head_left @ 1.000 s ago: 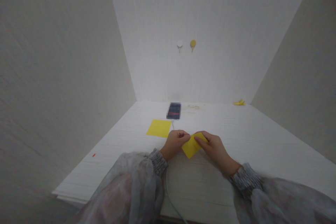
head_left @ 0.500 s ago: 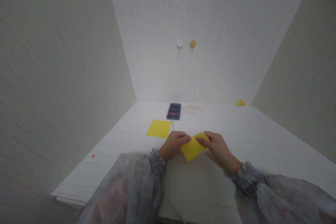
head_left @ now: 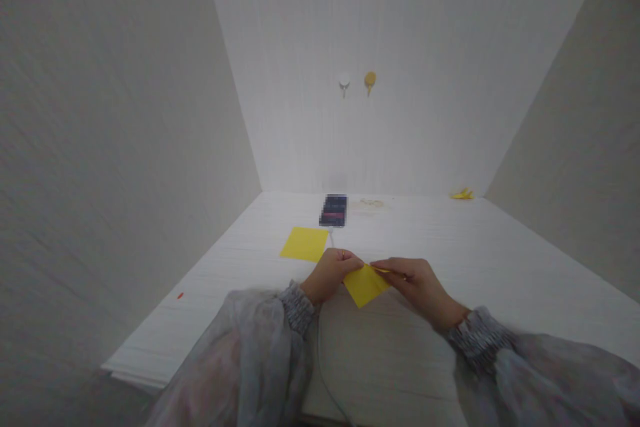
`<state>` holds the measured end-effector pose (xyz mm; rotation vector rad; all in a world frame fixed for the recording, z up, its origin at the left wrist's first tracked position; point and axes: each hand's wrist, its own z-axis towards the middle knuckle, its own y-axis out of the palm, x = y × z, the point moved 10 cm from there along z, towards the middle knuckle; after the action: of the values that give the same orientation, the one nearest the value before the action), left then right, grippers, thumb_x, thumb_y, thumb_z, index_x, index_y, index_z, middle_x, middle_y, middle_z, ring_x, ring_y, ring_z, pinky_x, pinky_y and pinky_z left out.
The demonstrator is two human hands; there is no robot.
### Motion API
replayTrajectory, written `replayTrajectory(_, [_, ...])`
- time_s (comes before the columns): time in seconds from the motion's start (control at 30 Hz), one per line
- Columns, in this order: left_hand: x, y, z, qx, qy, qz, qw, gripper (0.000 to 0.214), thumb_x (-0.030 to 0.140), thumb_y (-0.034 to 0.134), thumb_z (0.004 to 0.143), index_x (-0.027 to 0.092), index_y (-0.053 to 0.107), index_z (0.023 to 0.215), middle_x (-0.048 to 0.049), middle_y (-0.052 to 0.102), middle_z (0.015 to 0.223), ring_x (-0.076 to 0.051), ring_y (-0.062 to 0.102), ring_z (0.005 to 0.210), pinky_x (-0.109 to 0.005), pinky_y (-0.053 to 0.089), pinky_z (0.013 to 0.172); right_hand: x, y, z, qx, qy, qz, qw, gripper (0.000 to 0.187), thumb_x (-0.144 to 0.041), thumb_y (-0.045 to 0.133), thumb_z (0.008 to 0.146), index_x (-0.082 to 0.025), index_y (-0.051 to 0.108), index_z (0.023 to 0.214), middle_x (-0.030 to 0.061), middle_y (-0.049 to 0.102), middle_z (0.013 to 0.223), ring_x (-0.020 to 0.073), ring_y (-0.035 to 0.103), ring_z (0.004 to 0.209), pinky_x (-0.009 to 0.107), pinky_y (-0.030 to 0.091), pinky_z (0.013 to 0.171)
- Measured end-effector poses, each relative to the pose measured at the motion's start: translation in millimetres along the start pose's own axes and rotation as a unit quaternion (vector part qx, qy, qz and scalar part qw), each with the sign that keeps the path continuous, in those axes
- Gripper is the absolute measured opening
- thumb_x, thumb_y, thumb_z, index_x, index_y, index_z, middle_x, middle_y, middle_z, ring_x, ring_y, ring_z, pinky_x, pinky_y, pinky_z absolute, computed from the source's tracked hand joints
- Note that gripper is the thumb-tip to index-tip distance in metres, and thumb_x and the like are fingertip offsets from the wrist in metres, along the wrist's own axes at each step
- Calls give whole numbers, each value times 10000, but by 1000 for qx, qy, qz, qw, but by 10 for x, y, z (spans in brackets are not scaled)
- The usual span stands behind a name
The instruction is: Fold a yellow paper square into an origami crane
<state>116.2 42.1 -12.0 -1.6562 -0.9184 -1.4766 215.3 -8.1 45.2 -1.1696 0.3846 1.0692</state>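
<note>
Between my two hands is a small piece of yellow paper (head_left: 365, 285), held above the white table with one corner pointing down toward me. My left hand (head_left: 332, 273) pinches its upper left edge between thumb and fingers. At the upper right corner, my right hand (head_left: 416, 282) is closed on the paper with its fingers stretched long and pressed together, bending that side over. Beyond my left hand, a flat yellow square sheet (head_left: 305, 243) lies on the table.
A phone-like dark device (head_left: 334, 210), pixelated, lies near the back wall, with a pale cable (head_left: 323, 367) running toward me. Crumpled or folded yellow paper (head_left: 462, 194) sits in the back right corner. A small red bit (head_left: 181, 295) is at left. Two hooks (head_left: 370, 79) are on the wall.
My right hand has turned and its fingers have straightened over the paper's right corner, which is now bent over. My left hand keeps its pinch almost unmoved.
</note>
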Motion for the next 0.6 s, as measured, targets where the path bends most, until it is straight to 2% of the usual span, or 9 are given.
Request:
replayTrajectory(0.13, [37,35,-27,-3,-10,-33,999,155,272,539,613,130,564,557,4,502,490,-83,426,440,-200,290,435,-83,1,0,-22,-40,-7,999,233,-199,481,753,-248,633,923,31,657,832,171,589,754,289,451,671])
replayTrajectory(0.37, [75,43,-40,-1,-1,-41,999,151,268,541,615,135,576,553,3,492,470,-87,410,429,-207,283,432,-150,-44,18,-10,-52,6,999,184,-225,485,755,-226,646,842,42,648,781,168,586,713,286,456,641])
replayTrajectory(0.6, [105,114,-70,-30,-18,-65,997,206,310,575,599,136,536,496,20,465,453,-70,381,411,-204,256,422,-186,-4,-14,-40,-94,0,995,224,-200,474,757,-240,626,917,60,631,882,182,570,802,315,455,700])
